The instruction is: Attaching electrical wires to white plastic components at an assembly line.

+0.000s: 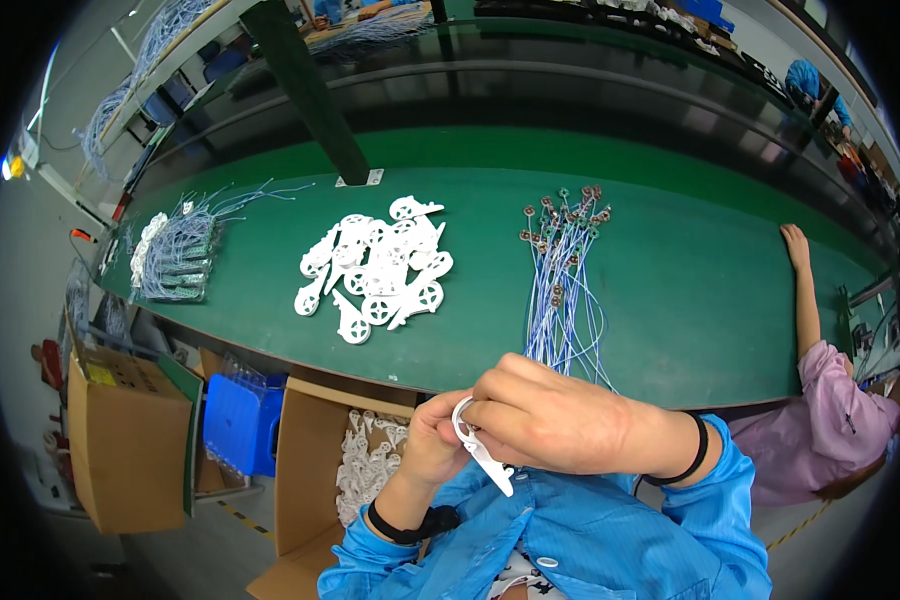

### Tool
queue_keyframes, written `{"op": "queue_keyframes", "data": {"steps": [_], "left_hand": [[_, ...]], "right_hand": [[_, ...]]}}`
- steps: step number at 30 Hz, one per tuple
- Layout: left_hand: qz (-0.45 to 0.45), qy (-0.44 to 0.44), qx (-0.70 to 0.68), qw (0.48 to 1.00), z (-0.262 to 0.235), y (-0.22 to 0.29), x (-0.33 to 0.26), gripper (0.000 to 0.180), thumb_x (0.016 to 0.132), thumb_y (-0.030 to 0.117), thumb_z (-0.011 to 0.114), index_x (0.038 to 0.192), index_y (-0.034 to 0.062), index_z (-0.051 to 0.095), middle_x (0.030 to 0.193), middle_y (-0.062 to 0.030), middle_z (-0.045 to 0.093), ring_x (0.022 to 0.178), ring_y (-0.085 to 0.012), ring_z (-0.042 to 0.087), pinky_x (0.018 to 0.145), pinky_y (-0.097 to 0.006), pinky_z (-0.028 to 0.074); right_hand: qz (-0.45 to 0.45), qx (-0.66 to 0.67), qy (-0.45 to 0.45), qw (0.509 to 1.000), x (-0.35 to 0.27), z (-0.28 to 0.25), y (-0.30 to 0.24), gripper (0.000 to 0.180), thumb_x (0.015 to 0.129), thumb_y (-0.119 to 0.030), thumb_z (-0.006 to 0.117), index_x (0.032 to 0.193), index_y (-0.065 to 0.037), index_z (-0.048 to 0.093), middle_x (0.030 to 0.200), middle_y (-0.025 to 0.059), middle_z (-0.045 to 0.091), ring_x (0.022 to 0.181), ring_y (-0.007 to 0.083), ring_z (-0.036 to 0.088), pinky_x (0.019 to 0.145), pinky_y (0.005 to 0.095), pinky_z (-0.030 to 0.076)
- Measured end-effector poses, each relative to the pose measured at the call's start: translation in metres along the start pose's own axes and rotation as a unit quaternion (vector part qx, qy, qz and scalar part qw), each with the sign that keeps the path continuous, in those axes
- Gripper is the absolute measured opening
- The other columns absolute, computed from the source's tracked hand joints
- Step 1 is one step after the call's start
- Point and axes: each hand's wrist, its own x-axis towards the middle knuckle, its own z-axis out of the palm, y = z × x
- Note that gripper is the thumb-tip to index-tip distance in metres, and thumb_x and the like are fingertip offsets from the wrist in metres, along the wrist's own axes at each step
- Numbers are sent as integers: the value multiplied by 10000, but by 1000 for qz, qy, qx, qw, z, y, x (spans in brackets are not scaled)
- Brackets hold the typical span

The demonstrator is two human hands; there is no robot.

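Note:
Close to my body, just off the table's front edge, I hold a white plastic part (488, 464) with a round ring and a tapering tail. My left hand (434, 440) is closed around the ring's left side, thumb and fingers bent. Bent over the ring from the other side, my right hand (550, 412) has its fingers closed at the part. Its fingertips are mostly hidden, so any small piece between them cannot be made out. The tail sticks out downward below both hands.
On the green table (670, 300) lie a pile of similar white parts (380, 262), a bundle of blue-white wires (560, 290) with small round boards, and wired green boards (182, 258). A cardboard box (295, 470) of white parts stands below. A co-worker's arm (806, 300) rests at right.

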Motion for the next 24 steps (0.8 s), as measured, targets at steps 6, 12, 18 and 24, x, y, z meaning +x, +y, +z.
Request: {"op": "queue_keyframes", "data": {"steps": [6, 12, 18, 24], "left_hand": [[-25, -13, -12, 1000, -7, -1, -1, 710, 763, 447, 702, 1259, -30, 528, 1150, -125, 628, 1023, -183, 627, 886, -325, 524], [10, 1, 21, 1000, -3, -1, 1, 709, 746, 442, 719, 1247, -27, 542, 1168, -122, 621, 1036, -179, 620, 903, -322, 513], [38, 1, 7, 999, -4, -2, 0, 657, 777, 389, 708, 1249, -35, 538, 1159, -104, 624, 1036, -172, 615, 894, -317, 512], [15, 10, 12, 1000, -9, -6, 2, 662, 807, 408, 680, 1265, -42, 520, 1173, -112, 617, 1046, -175, 612, 897, -317, 510]], "right_hand": [[23, 16, 17, 999, 0, 3, -6, 273, 738, -43, 710, 994, -24, 619, 895, 71, 553, 797, 235, 511, 701, 327, 434], [39, -14, 28, 999, -2, 8, -13, 273, 756, -52, 696, 1014, -26, 614, 899, 68, 552, 795, 233, 512, 706, 325, 427], [22, -40, 4, 999, 0, 10, -13, 307, 745, -49, 657, 1043, -7, 593, 916, 86, 549, 797, 234, 512, 707, 320, 444], [33, -20, -14, 999, -4, 12, -4, 299, 757, -27, 619, 1050, 10, 572, 918, 104, 547, 818, 257, 524, 734, 332, 461]]}}
